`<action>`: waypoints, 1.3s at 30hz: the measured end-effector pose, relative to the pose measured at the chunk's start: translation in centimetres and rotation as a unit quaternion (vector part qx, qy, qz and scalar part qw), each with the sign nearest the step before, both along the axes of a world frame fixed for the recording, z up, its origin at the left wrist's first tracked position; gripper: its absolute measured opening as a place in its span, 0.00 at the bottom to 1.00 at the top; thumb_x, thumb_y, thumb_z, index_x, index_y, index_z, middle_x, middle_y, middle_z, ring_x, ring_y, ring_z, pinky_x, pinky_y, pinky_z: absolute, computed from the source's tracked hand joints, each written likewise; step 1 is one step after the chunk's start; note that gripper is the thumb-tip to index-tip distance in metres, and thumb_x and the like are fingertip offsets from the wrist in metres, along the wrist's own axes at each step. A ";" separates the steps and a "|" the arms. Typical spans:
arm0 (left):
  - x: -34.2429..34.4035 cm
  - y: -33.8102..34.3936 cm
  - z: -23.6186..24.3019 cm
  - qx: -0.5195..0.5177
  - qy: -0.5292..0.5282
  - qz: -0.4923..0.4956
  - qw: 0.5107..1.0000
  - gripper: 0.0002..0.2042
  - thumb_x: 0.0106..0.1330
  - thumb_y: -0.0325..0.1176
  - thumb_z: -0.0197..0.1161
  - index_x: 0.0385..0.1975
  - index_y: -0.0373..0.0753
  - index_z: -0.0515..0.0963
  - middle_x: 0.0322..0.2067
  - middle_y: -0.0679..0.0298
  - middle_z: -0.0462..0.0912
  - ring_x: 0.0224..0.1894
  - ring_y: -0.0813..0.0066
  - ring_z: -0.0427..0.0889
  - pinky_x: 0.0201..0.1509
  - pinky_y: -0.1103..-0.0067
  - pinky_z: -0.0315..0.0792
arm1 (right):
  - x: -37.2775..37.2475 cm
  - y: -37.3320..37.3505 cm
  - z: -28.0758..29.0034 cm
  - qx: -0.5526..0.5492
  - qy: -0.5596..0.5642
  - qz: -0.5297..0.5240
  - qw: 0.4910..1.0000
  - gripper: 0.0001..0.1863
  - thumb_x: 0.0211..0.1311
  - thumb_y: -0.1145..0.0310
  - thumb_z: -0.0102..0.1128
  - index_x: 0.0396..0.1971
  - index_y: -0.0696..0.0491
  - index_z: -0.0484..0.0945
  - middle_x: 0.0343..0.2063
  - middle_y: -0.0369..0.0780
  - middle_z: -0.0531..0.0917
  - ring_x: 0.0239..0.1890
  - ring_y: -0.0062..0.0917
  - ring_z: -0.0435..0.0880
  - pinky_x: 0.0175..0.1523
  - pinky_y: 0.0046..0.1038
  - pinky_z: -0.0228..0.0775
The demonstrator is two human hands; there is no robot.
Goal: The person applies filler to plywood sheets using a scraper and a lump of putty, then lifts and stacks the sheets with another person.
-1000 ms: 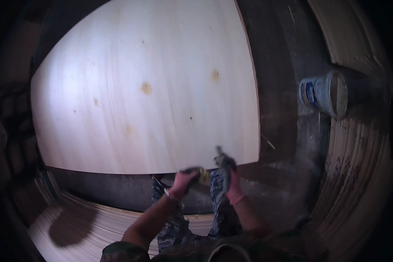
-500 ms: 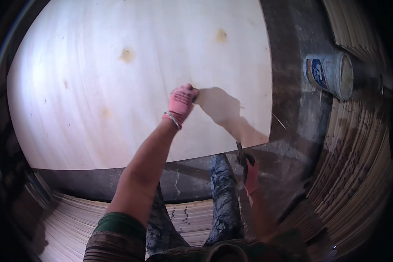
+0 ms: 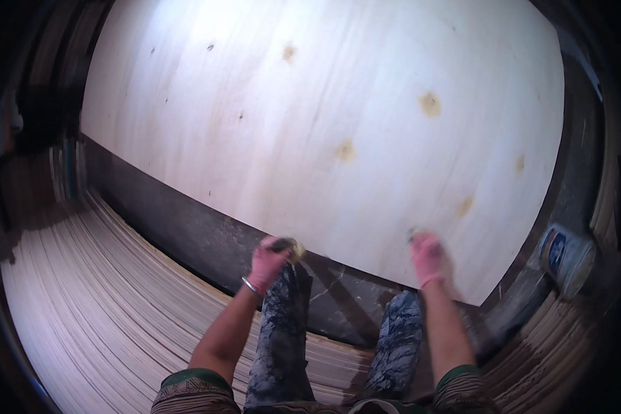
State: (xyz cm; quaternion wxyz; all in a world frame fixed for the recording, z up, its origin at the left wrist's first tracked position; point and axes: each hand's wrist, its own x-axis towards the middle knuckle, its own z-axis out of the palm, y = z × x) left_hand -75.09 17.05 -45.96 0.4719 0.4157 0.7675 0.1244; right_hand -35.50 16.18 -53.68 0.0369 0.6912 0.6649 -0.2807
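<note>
A large pale plywood sheet [image 3: 366, 90] lies before me, marked with several yellowish-brown patches. My left hand [image 3: 268, 265], in a pink glove, is closed on a dark and yellowish lump [image 3: 294, 250] just off the sheet's near edge. Over the near right part of the sheet is my right hand [image 3: 428, 259], also pink-gloved and closed. A scraper [image 3: 417, 233] shows at its fingertips, smeared by motion, so its blade cannot be made out clearly.
A white and blue bucket [image 3: 566, 259] stands right of the sheet. Stacks of thin sheets lie at the near left [image 3: 96, 297] and near right [image 3: 545, 331]. My legs [image 3: 279, 345] stand between the sheet and the near stack.
The view has swung left, so the sheet and bucket sit farther right and are tilted. My left hand has come back off the sheet toward me; my right hand has moved up over it.
</note>
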 end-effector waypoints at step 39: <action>-20.1 47.8 -7.7 0.304 0.223 -0.156 0.913 0.09 0.51 0.29 0.59 0.32 0.44 0.80 0.36 0.56 0.78 0.37 0.56 0.77 0.40 0.69 0.73 | -25.4 39.9 -4.1 0.230 -0.111 -0.017 0.967 0.25 0.51 0.66 0.54 0.51 0.53 0.65 0.60 0.47 0.60 0.63 0.44 0.54 0.65 0.47 0.42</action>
